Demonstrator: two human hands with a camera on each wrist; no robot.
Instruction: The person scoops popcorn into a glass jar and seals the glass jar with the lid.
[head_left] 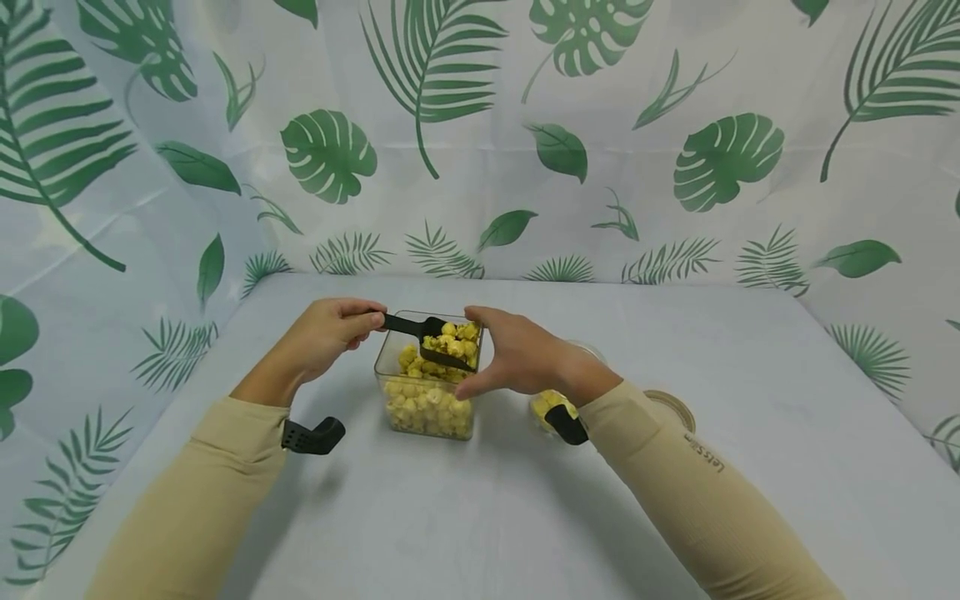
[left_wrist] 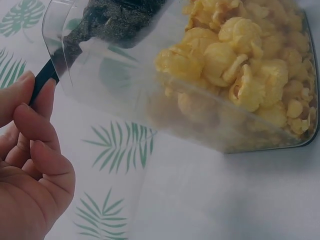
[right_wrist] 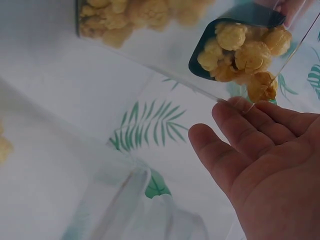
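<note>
Beige sleeves on both arms, and the right one has small lettering near the cuff that looks like "LetsSlim", though it's tiny and upside down so I can't swear to it. Left hand comes in from the left edge of the bench, fingers curled round the handle of a black scoop, pinching it up near the end. The scoop is loaded with yellow popcorn and sits over the open top of a clear square container, which stands on the white bench roughly in the middle, a bit toward the back edge. In the left wrist view the fingers are folded in with the handle poking out above them. Right hand is on the right side of the container, fingers straight and relaxed, palm turned toward the wall, fingertips touching the clear side near the top; nothing gripped. Behind the right wrist there's a second clear tub with some popcorn, mostly hidden, and a round lid lying flat just beside it toward the right edge. Leaf-print curtain wraps round the back and sides.
</note>
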